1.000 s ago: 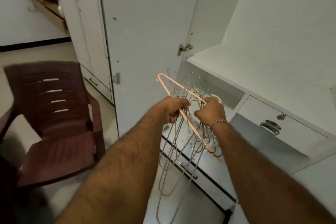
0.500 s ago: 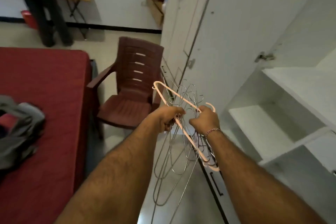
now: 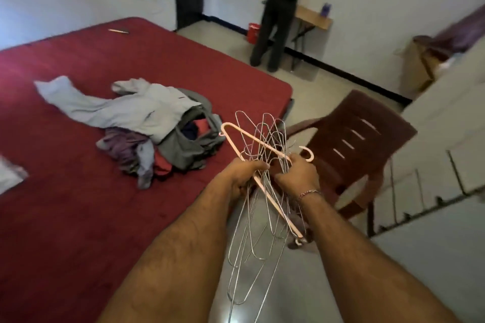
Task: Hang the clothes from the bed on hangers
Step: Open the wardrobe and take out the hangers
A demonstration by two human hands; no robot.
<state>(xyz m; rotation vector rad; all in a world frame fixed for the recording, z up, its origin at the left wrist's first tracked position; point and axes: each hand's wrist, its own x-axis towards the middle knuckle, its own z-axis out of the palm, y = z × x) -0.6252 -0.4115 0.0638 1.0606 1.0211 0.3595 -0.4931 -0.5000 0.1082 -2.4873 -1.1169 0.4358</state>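
1. The bed (image 3: 78, 217) with a red cover fills the left side; it is the landmark here.
2. A brown plastic chair (image 3: 362, 144) stands just beside the bed's right corner.
3. A person in dark clothes (image 3: 278, 13) stands well beyond the bed, near a small wooden table (image 3: 313, 17).
4. The pile of clothes (image 3: 147, 128) lies on the bed, near its right edge.
5. The bundle of wire hangers (image 3: 252, 231), with one pink hanger (image 3: 270, 199) among them, hangs over the floor just right of the bed.
6. The left hand (image 3: 244, 173) and the right hand (image 3: 298, 174) both grip this bundle, fingers curled around it.
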